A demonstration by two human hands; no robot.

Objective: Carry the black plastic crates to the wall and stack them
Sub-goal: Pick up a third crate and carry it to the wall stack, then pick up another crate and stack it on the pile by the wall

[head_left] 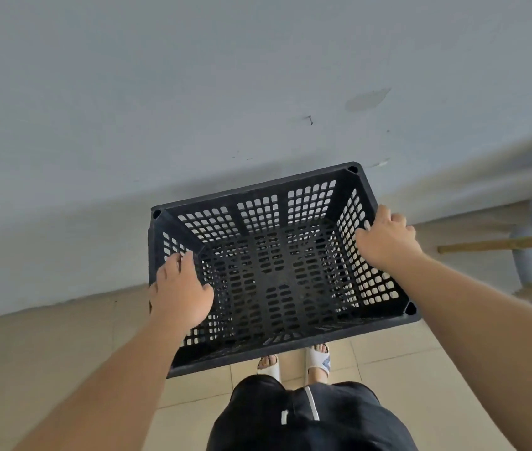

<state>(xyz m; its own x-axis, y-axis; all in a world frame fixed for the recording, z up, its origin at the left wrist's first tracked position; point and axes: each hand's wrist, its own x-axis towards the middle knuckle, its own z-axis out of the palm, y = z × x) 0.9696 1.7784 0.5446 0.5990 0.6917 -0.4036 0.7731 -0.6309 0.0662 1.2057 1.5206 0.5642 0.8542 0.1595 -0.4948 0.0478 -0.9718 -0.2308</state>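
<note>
Our left grip (181,294): fingers curled over the left rim of the crate (271,265), thumb inside. Our right grip (388,237): fingers hooked over the right rim. Both forearms bare, stretched forward.

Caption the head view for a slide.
Left hand and right hand hold an empty black crate by its side rims, near the wall.

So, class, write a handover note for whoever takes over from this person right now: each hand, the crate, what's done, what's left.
Left hand grips the crate by its left rim; right hand grips its right rim.
Crate: empty, held above the floor, close to the wall.
Done: this crate is at the wall.
Left: set it down there. No other crates or stack are in view, so the rest probably still need fetching and stacking.
</note>
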